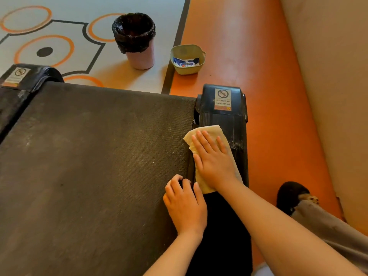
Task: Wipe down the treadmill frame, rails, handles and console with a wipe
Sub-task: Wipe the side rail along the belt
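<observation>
Wiping: right hand [214, 162] lies flat, fingers straight, pressing the wipe [209, 130] onto the right side rail [238, 134].
Axis: rail and wipe both run near to far; more rail lies far of the fingertips, toward the end cap [221, 100].
Left hand [185, 206]: curled fingers at the belt [99, 156] edge; grip unclear.

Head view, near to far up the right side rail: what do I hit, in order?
left hand, fingers curled → right hand pressed flat on the wipe → warning sticker on the rail end cap → green bowl on the floor, holding a wipes pack
</observation>
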Demonstrator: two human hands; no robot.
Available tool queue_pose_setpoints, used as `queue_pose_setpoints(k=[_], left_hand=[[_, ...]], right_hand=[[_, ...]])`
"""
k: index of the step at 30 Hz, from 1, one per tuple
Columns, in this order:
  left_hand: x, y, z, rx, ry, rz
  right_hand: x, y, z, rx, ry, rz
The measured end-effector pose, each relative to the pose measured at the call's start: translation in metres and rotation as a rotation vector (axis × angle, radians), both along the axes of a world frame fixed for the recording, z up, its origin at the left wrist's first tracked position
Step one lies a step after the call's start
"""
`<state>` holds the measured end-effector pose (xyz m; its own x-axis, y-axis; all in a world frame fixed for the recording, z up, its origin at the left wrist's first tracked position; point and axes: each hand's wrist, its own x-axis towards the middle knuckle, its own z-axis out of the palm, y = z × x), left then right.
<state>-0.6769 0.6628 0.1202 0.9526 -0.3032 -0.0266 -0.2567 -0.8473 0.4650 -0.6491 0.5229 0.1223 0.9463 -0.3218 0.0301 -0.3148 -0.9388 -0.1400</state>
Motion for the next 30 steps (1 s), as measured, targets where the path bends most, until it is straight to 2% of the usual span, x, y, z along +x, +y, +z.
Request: queue_pose_setpoints(k=[10,16,23,30], left_hand=[[-0.001,0.001,-0.002,-0.006,-0.051,-0.003],[0.000,0.000,-0.003,0.032,-0.088,0.005],[-0.001,-0.002,0.001,0.052,-0.092,0.015],[-0.002,-0.003,0.004,0.070,-0.087,0.013]], right_hand=[[0.076,-0.057,0.007,-0.021,0.085,0.121],[0.094,-0.072,0.007,0.032,0.084,-0.102],[0.019,-0.030,0.003,0.123,-0.007,-0.040],[-0.047,0.003,-0.001,0.027,-0.010,-0.073]])
